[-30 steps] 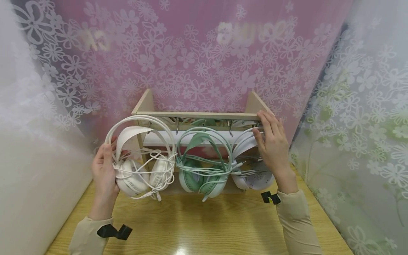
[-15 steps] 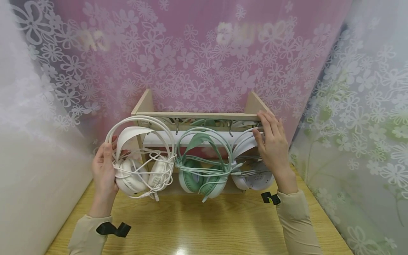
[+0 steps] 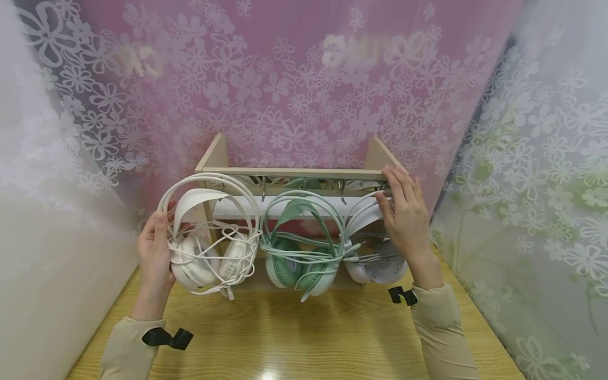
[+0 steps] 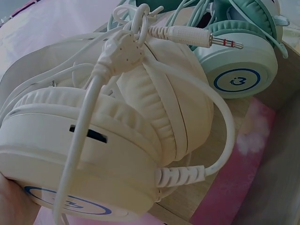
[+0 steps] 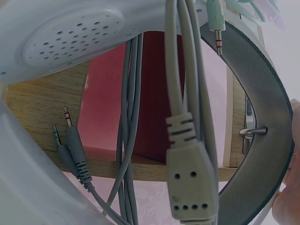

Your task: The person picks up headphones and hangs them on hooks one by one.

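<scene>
1. Two hands reach over the wooden bench, one at each end of a row of three headsets.
2. One white headset, at the left end, has its outer ear cup cupped in the left hand, grip curled around it. Its band arches upward and its cups hang down, with its cord wound around them.
3. One green headset hangs in the middle, arch up, just beside the white one.
4. One pale grey headset hangs at the right end. The right hand lies on its band, thumb under and fingers on the rack edge, grip closed on the band.
5. One wooden rack, with metal hooks, stands behind them against the pink flowered curtain.
</scene>
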`<action>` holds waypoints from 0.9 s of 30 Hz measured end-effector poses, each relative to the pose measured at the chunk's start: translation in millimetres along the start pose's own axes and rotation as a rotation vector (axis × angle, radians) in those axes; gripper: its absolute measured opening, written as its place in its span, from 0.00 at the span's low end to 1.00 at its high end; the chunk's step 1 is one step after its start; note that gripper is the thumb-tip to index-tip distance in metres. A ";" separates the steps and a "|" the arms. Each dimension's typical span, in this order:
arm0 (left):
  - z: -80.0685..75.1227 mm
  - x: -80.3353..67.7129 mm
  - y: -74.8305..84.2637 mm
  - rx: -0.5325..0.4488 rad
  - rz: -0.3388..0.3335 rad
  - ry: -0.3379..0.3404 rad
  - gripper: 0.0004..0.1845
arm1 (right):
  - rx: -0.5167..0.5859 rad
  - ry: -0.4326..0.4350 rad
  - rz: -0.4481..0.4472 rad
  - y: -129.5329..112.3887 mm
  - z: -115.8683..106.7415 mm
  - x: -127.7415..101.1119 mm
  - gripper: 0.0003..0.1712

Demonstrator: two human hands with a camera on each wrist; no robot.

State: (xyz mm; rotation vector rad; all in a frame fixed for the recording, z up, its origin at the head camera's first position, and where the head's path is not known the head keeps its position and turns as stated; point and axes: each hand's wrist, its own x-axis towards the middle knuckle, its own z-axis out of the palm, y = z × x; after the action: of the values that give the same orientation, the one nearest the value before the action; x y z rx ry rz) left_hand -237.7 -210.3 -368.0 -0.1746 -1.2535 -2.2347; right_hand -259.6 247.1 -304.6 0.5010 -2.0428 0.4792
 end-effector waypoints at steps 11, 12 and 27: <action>-2.6 2.7 -2.1 0.002 -0.012 -0.013 0.21 | -0.010 -0.003 -0.001 -0.9 -0.2 0.3 0.38; -2.6 3.0 -2.5 0.001 -0.012 -0.011 0.21 | -0.013 -0.005 -0.001 -0.8 -0.2 0.3 0.38; -3.6 7.0 -6.7 -0.013 -0.004 -0.030 0.22 | -0.001 0.006 -0.003 0.3 0.9 -0.3 0.37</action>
State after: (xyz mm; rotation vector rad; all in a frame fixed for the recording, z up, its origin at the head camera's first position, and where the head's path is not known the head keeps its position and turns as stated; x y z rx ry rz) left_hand -246.6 -213.4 -372.3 -0.2113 -1.2560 -2.2520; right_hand -260.2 246.9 -305.3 0.5011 -2.0357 0.4776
